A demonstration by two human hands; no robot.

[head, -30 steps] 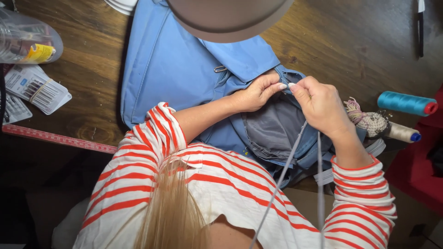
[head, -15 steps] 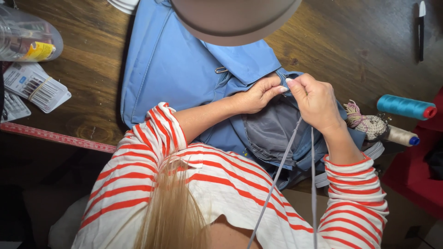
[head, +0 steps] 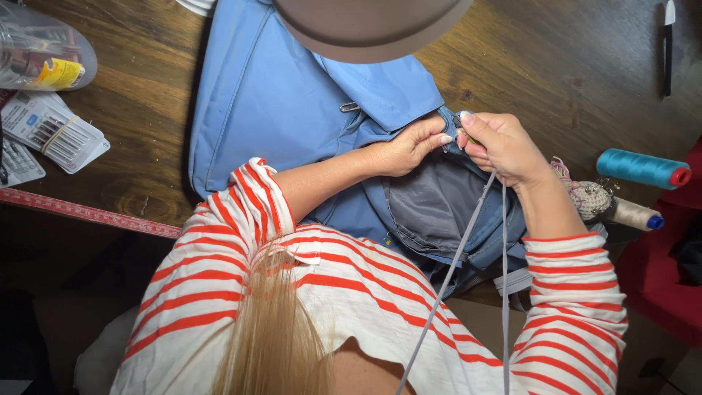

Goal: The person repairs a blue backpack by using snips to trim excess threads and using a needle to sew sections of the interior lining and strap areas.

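Note:
A light blue backpack [head: 278, 95] lies on the wooden table [head: 139, 146], its grey-lined pocket [head: 439, 205] open toward me. My left hand [head: 406, 150] pinches the fabric at the pocket's upper edge. Close beside it, my right hand [head: 501, 146] is closed at the same edge, fingertips almost touching the left. A long grey doubled thread [head: 468, 249] runs from my right hand down past my striped sleeve and out of view. Any needle in the fingers is too small to see.
A teal thread spool [head: 640, 168] and a cream spool [head: 632, 213] lie at the right, next to a knitted pincushion [head: 589, 197]. Needle packets [head: 51, 135], a clear bag [head: 44, 51] and a red tape measure [head: 88, 213] sit left. A pen [head: 667, 44] lies far right.
Both hands stayed together at the pocket's edge, shifting only slightly; the grey thread hangs a little differently.

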